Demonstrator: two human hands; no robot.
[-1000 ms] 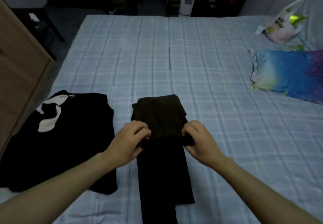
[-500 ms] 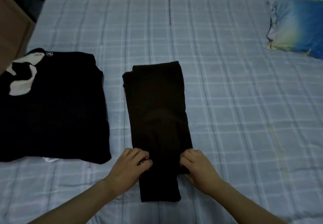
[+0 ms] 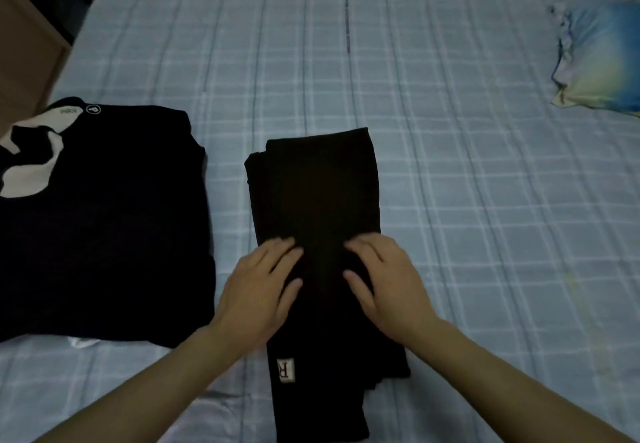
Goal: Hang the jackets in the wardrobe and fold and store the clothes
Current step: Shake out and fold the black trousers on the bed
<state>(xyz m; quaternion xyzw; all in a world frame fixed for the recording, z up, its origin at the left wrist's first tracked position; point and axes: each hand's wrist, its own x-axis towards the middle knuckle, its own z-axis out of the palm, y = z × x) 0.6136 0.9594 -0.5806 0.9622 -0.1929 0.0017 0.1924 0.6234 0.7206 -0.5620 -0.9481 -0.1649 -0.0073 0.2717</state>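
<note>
- Black, narrow and folded lengthwise, the dark garment (image 3: 318, 235) lies in the middle of the bed, running from its far end towards you at the near edge.
- Your left hand (image 3: 259, 290) rests flat on the garment's left side, fingers straight and slightly spread, thumb pointing in towards the centre; it grips nothing.
- Your right hand (image 3: 384, 283) lies flat on the garment's right side, just across from the left, fingers extended and a little apart, thumb reaching inward; it also only presses on the cloth.
- Both hands sit about midway along the garment, near each other but not touching, with a strip of dark cloth between them.
- A small white label (image 3: 286, 370) with a letter R shows on the garment's near left part, just below your left wrist.
- To the left, apart from the garment, a black folded top (image 3: 104, 221) with a white shape near its collar lies flat on the checked bedsheet (image 3: 485, 217).
- At the far right a blue and yellow pillow (image 3: 602, 62) rests on the sheet, well apart from the clothes.
- A brown wooden piece of furniture (image 3: 24, 55) stands at the far left beside the bed.
</note>
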